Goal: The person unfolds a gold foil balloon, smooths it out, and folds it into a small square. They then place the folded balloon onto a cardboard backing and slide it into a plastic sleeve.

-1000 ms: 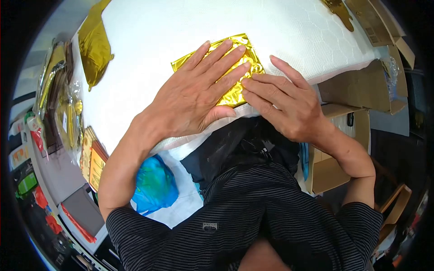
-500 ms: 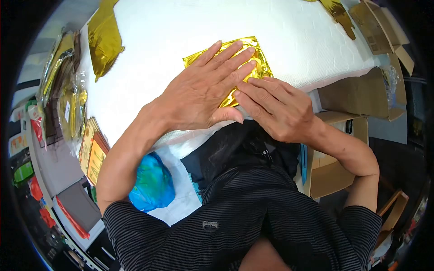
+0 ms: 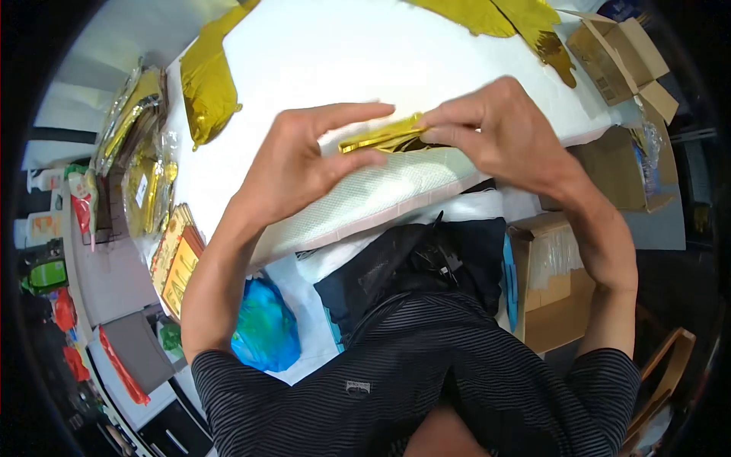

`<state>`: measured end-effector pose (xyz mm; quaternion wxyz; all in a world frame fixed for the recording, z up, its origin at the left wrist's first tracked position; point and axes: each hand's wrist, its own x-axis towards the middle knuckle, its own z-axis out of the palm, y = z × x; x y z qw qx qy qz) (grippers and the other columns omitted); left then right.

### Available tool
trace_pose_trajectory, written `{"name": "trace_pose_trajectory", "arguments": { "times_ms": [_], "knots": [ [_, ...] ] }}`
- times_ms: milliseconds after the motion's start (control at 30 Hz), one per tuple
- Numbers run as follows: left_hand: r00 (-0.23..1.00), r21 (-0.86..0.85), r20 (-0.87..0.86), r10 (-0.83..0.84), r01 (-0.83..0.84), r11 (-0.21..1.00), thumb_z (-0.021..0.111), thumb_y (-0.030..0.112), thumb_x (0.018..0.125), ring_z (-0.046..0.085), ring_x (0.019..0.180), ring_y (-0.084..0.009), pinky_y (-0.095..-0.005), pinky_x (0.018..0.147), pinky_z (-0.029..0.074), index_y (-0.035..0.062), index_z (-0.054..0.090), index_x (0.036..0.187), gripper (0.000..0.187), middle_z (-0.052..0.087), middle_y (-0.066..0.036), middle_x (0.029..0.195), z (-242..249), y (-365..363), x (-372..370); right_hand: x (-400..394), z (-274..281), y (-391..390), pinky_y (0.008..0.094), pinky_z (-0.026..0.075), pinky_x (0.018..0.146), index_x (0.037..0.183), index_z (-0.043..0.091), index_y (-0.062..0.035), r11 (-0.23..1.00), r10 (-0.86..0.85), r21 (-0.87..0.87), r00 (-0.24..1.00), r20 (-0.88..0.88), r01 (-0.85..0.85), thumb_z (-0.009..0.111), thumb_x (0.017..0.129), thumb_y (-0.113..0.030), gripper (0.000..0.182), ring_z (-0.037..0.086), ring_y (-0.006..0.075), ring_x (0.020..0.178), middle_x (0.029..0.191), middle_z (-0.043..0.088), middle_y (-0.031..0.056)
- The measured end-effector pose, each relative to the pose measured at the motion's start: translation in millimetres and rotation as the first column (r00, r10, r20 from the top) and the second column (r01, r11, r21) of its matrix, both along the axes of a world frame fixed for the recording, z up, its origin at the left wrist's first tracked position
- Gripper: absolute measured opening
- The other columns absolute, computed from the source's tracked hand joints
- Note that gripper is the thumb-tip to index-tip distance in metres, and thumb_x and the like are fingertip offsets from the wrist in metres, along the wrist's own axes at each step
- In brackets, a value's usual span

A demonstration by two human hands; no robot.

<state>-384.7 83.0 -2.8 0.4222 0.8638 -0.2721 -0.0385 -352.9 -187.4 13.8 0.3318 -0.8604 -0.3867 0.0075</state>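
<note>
A folded piece of shiny gold foil (image 3: pixel 381 139) is raised on edge over the near side of the white padded table (image 3: pixel 320 76). My right hand (image 3: pixel 502 137) pinches its right end between thumb and fingers. Around the left end is my left hand (image 3: pixel 308 152), its fingers stretched out above the foil and its thumb below, with a gap between them. Flat gold foil balloons lie further off, one foil balloon (image 3: pixel 207 84) at the left and another foil balloon (image 3: pixel 525 23) at the far right.
Plastic-wrapped gold packets (image 3: pixel 145 183) and a stack of printed cards (image 3: pixel 179 255) sit at the left edge. A blue plastic bag (image 3: pixel 265 327) is beside my lap. Open cardboard boxes (image 3: pixel 617 61) stand at the right, with another box (image 3: pixel 560 316) below the table edge.
Both hands have come up from pressing the foil flat on the table. The foil is now lifted and turned edge-on in my right hand, and my left hand has opened away from it.
</note>
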Motion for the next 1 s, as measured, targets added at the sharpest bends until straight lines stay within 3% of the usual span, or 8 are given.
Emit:
{"name": "trace_pose_trajectory", "arguments": {
  "times_ms": [33, 67, 167, 400, 533, 767, 867, 1000],
  "knots": [
    [0.993, -0.159, 0.031, 0.113, -0.106, 0.981, 0.080, 0.018, 0.089, 0.075, 0.088, -0.0172, -0.0291, 0.080, 0.059, 0.0034, 0.078, 0.115, 0.030, 0.079, -0.009, 0.102, 0, -8, -5, 4, 6, 3, 0.0265, 0.052, 0.063, 0.099, 0.081, 0.0008, 0.998, -0.031, 0.051, 0.991, -0.127, 0.038, 0.077, 0.088, -0.007, 0.014, 0.066, 0.0113, 0.064, 0.078, 0.077, 0.0111],
    [0.992, -0.156, 0.048, 0.116, -0.107, 0.982, 0.080, 0.018, 0.089, 0.075, 0.088, -0.0172, -0.0291, 0.080, 0.059, 0.0034, 0.078, 0.115, 0.030, 0.079, -0.009, 0.102, 5, -7, -5, 10, 14, 4, 0.0265, 0.052, 0.063, 0.099, 0.081, 0.0008, 0.998, -0.027, 0.057, 0.993, -0.111, 0.034, 0.077, 0.088, -0.007, 0.014, 0.066, 0.0113, 0.064, 0.078, 0.077, 0.0111],
    [0.877, -0.301, -0.457, 0.151, -0.312, 0.901, 0.076, 0.012, 0.094, 0.060, 0.067, -0.0047, -0.0219, 0.063, 0.050, -0.0015, 0.077, 0.109, 0.021, 0.073, -0.001, 0.085, 12, -7, -7, 29, 28, 2, 0.0254, 0.052, 0.064, 0.101, 0.079, 0.0044, 1.000, 0.017, 0.015, 0.929, -0.371, -0.012, 0.080, 0.087, -0.012, 0.022, 0.063, 0.0080, 0.068, 0.078, 0.075, 0.0059],
    [0.665, -0.454, -0.746, 0.034, -0.545, 0.705, 0.076, 0.017, 0.095, 0.067, 0.067, -0.0074, -0.0204, 0.063, 0.055, -0.0020, 0.071, 0.099, 0.020, 0.074, -0.005, 0.086, 15, -21, -22, 46, 24, -2, 0.0234, 0.050, 0.073, 0.098, 0.080, 0.0031, 0.994, 0.088, 0.104, 0.827, -0.555, -0.036, 0.081, 0.086, -0.018, 0.024, 0.064, 0.0082, 0.074, 0.082, 0.075, 0.0044],
    [0.686, -0.458, -0.728, 0.010, -0.497, 0.737, 0.073, 0.017, 0.097, 0.071, 0.078, -0.0111, -0.0246, 0.073, 0.060, -0.0041, 0.073, 0.106, 0.023, 0.076, -0.009, 0.094, 4, -13, -23, 49, 19, -2, 0.0235, 0.051, 0.075, 0.097, 0.079, 0.0031, 0.997, 0.062, 0.077, 0.812, -0.580, -0.021, 0.081, 0.086, -0.019, 0.025, 0.065, 0.0082, 0.076, 0.083, 0.075, 0.0043],
    [0.786, -0.264, -0.615, 0.064, -0.282, 0.923, 0.070, 0.045, 0.099, 0.072, 0.080, -0.0131, -0.0287, 0.078, 0.060, -0.0016, 0.076, 0.107, 0.048, 0.077, -0.009, 0.093, 0, -6, -2, 55, 2, 2, 0.0236, 0.051, 0.075, 0.096, 0.079, 0.0042, 0.997, 0.059, 0.005, 0.759, -0.648, -0.073, 0.081, 0.085, -0.017, 0.024, 0.066, 0.0098, 0.074, 0.083, 0.076, 0.0059],
    [0.828, -0.066, -0.558, 0.054, -0.110, 0.992, 0.072, 0.042, 0.098, 0.066, 0.074, -0.0076, -0.0220, 0.068, 0.052, -0.0004, 0.076, 0.106, 0.043, 0.075, -0.003, 0.087, 4, -13, 13, 54, -4, 9, 0.0235, 0.051, 0.075, 0.096, 0.079, 0.0047, 0.996, 0.059, -0.008, 0.740, -0.671, -0.086, 0.081, 0.085, -0.016, 0.024, 0.066, 0.0095, 0.073, 0.083, 0.076, 0.0066],
    [0.817, -0.098, -0.577, -0.005, -0.063, 0.993, 0.074, 0.026, 0.097, 0.058, 0.065, -0.0058, -0.0221, 0.060, 0.045, -0.0006, 0.077, 0.099, 0.027, 0.071, 0.000, 0.077, -19, -13, 36, 60, -19, 12, 0.0237, 0.052, 0.073, 0.097, 0.079, 0.0024, 0.997, 0.074, 0.033, 0.762, -0.643, -0.069, 0.082, 0.085, -0.021, 0.026, 0.066, 0.0092, 0.073, 0.083, 0.075, 0.0056]
  ]
}}
